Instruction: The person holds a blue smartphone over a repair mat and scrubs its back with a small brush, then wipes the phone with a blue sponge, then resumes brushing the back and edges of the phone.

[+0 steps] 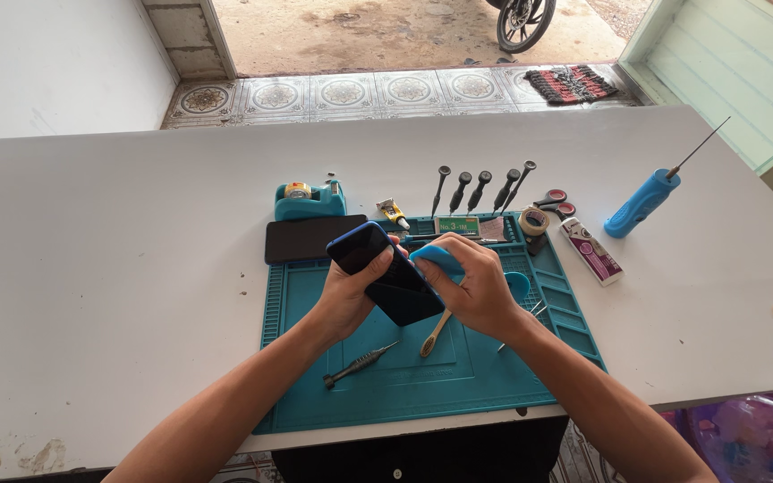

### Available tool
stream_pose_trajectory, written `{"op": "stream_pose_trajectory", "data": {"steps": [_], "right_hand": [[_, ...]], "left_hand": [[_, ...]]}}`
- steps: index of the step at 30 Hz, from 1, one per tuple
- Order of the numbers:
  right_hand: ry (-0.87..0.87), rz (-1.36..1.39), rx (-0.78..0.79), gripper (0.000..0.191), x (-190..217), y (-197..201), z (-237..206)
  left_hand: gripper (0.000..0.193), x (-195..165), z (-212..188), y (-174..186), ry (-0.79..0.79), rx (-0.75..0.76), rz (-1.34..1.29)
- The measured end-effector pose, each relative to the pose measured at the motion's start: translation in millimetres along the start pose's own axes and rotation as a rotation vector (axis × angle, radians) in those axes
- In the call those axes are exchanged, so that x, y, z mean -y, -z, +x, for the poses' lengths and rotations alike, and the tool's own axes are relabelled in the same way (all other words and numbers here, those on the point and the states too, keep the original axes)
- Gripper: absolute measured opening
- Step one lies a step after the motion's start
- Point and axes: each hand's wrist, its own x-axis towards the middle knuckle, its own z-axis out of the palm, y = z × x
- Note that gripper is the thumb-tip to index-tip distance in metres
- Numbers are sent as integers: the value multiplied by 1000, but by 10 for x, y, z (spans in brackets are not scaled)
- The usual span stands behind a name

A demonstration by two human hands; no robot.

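phone cleaning under way over the teal repair mat, near the table's front edge

left hand fingers wrapped round the dark smartphone; right hand fingers curled, pressing a blue cloth to its upper edge. phone looks unopened; screwdriver lies unused. mat's far-edge trays hold small parts, unclear.

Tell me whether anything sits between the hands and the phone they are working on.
Nothing visible does. The left hand grips the dark phone directly from below, fingers wrapped round its blue edge. The right hand presses a blue cloth against the phone's upper side, so only that cloth lies between those fingers and the phone.
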Motion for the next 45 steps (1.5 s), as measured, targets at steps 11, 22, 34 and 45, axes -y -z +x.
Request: {"op": "stream_pose_trajectory", "data": {"steps": [11,22,34,45], "right_hand": [[-2,1,-15,18,-1,-22,0],[-6,-18,-23,18,-12,-13,-14],[248,-220,-35,41,-28,13,-22],[278,-304,-73,41,-11,6,-52]], "left_hand": [[32,-6,-10,-36,-21,69,52],[29,11,-24,-54,-97,117,125],[27,52,-23,-38,-64,46,117],[18,49,-46,-73,-101,59,183]]}}
